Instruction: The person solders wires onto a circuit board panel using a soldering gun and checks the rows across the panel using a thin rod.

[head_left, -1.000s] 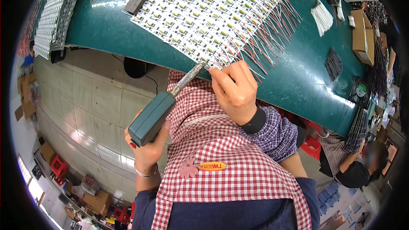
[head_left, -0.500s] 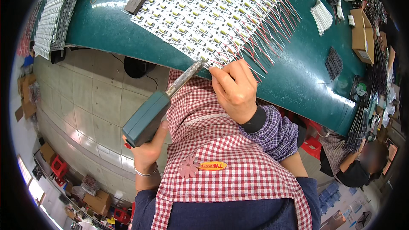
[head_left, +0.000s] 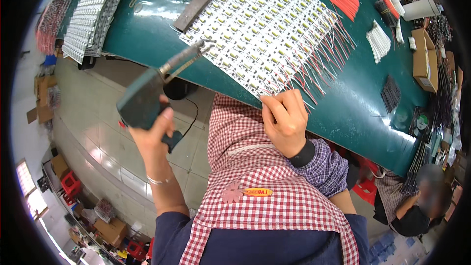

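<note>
My left hand (head_left: 156, 130) is wrapped round the grip of a dark green soldering gun (head_left: 142, 95). Its metal barrel points up and right, with a thin tube alongside, and the tip is over the left edge of a white circuit board panel (head_left: 255, 34), or just above it. Rows of small yellow-green parts cover the panel. At its near corner my right hand (head_left: 287, 122) is closed in a pinch; what lies between the fingertips is hidden. Red and white wires (head_left: 321, 59) stick out along the panel's right side.
A dark bar (head_left: 206, 0) lies along the panel's left edge. Stacked boards (head_left: 93, 19) are at the far left of the green table (head_left: 147, 29). Bundles of red wires (head_left: 344, 0), white wires (head_left: 379, 41) and black wires (head_left: 391, 93) lie right. Beyond stands a cardboard box (head_left: 424, 64). A co-worker (head_left: 412, 211) sits lower right.
The soldering gun in my left hand has swung left and away from the near corner where my right hand stays. The whole view has shifted slightly.
</note>
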`<state>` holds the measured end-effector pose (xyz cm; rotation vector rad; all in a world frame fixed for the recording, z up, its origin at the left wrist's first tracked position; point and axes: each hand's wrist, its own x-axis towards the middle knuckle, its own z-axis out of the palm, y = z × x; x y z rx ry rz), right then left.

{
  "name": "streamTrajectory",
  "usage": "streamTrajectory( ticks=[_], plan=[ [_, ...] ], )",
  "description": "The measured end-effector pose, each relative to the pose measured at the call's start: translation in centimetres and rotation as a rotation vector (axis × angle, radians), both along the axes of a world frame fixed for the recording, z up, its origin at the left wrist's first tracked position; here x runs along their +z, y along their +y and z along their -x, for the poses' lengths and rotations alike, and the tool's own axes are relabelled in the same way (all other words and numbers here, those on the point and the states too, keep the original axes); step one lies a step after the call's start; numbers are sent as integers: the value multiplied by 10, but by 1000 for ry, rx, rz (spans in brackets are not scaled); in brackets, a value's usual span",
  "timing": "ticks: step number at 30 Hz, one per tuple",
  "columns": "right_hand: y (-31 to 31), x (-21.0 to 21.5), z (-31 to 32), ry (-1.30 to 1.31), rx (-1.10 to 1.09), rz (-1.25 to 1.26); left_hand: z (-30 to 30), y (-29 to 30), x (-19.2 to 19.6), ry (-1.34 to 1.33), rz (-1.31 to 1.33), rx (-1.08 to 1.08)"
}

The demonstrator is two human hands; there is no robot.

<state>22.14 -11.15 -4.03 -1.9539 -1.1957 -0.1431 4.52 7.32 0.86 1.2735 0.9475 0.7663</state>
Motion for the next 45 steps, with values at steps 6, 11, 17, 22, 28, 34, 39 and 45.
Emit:
streamTrajectory(
  ticks=[6,11,17,22,28,34,39,45],
  plan=[
    [-35,28,-25,49,-113,-46,-32,108,-16,-112,188,-215],
    [-115,28,-98,14,-552,-52,-37,204,-54,-13,377,-306],
    [-203,37,-139,-81,-727,37,-59,242,-65,-23,587,-399],
    [-234,41,-145,-19,-585,173,-78,226,-48,183,456,-330],
    [-237,39,-140,82,-366,223,-61,205,-18,340,349,-231],
    [-236,34,-139,-95,-510,278,-98,178,-1,585,177,-287],
    [-220,33,-160,-274,-503,293,-83,186,12,891,-63,-279],
    [-194,31,-150,-287,-602,197,-94,201,23,1076,-229,-444]
  ],
)
